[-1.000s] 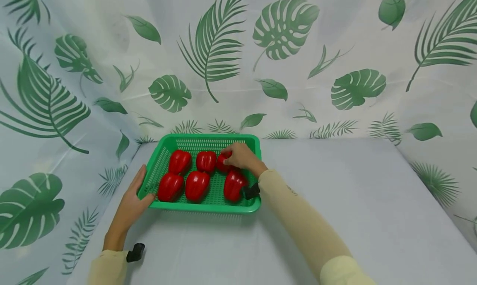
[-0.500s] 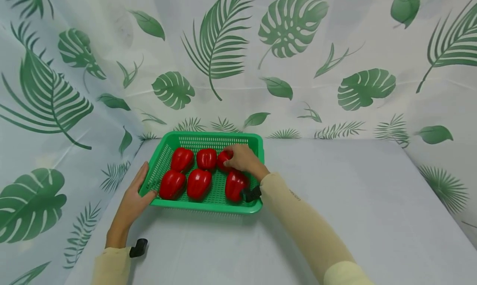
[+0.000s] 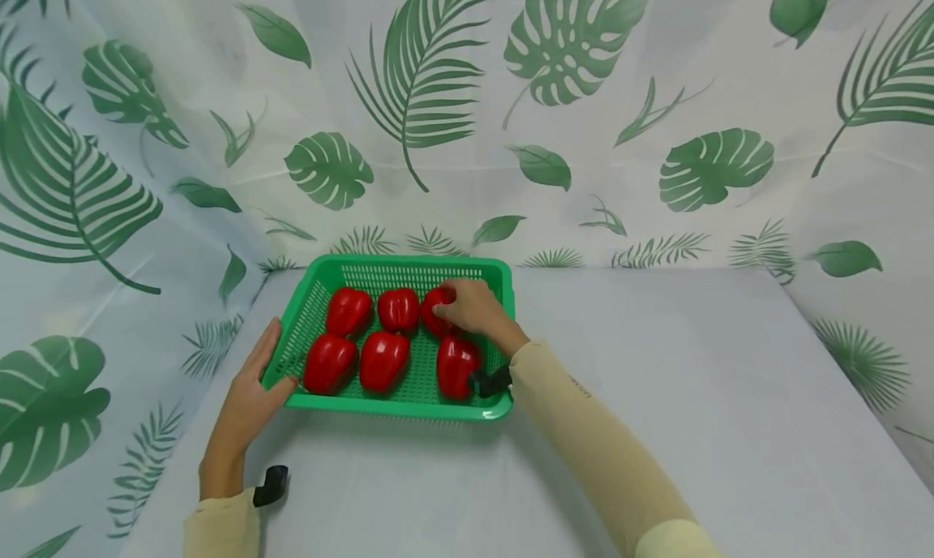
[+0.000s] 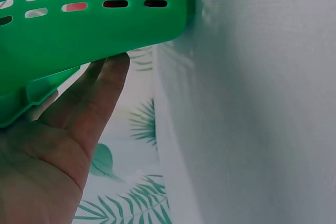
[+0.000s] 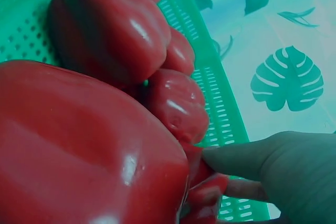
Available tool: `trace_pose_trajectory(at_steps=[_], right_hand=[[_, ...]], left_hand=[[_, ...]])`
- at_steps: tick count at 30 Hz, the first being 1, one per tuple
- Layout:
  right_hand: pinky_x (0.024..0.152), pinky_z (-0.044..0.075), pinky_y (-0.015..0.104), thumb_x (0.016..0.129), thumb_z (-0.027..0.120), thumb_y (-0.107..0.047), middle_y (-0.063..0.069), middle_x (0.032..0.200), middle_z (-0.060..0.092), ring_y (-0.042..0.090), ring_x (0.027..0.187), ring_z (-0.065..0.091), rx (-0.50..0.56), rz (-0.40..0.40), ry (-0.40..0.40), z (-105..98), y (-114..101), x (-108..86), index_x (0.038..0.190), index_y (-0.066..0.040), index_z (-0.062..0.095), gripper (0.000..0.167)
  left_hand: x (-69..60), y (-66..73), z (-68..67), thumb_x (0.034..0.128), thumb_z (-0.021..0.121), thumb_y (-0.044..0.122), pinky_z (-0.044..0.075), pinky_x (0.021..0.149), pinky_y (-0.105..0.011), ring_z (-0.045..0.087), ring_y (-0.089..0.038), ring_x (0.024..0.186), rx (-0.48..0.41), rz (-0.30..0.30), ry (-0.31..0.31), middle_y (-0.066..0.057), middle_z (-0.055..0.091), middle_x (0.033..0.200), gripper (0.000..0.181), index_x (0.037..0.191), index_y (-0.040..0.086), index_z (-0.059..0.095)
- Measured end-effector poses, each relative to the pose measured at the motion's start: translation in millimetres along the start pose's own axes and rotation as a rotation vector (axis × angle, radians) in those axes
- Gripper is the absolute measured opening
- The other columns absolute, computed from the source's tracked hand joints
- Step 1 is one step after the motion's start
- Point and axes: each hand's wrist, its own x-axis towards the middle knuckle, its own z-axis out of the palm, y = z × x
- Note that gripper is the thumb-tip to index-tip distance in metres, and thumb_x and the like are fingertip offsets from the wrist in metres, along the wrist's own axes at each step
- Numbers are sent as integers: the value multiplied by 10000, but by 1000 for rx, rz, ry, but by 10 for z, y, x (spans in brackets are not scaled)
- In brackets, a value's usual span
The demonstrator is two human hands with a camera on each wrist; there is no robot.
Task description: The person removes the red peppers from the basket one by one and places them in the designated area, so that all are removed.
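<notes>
Head view: right hand [image 3: 473, 305] pinches a red pepper [image 3: 429, 315] between thumb and fingers, inside the green basket [image 3: 394, 409], toward its far-right corner. Pepper reads bright red and glossy; its right part lies hidden under the hand. Right wrist view gives only a sliver of it, behind a nearer pepper. Five other peppers [image 3: 384, 362], shiny and lobed, share the basket: two toward the far edge, three along the near edge. Left hand [image 3: 250, 396] grips the near-left corner, thumb at the rim, fingers along the outer left side
</notes>
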Motion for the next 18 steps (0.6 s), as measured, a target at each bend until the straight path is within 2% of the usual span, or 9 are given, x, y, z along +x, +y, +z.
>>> trace_pose_trajectory(at_steps=[5,9,15,18], right_hand=[[955,583,435,1036,689,-244,172,1338,687,303,1149,632,69,7,27,-58,-27,-10,1479,12,611,517],[953,590,437,1043,671,-304,158,1380,673,303,1184,630,163,33,57,-78,-28,-19,1498,-15,599,545],[783,636,398,1038,676,-328,174,1288,705,291,1026,705,325,55,103,-140,-27,-78,1475,-32,610,532],[750,644,410,1039,676,-329,181,1269,699,273,952,725,404,62,106,-181,-11,-123,1464,-40,617,517]], left_hand=[[-37,12,-11,973,585,130,247,1166,-732,160,-328,1611,-30,3,10,-6,155,1780,855,1731,193,194],[-56,10,-14,983,562,132,246,1166,-746,159,-338,1611,-30,4,11,-29,148,1782,839,1730,181,184],[-31,27,-11,982,565,125,250,1162,-756,162,-358,1608,-31,11,4,-45,150,1783,838,1729,163,186],[-23,21,-6,984,563,130,237,1162,-768,150,-359,1613,-25,2,-4,-45,146,1783,838,1730,167,182]])
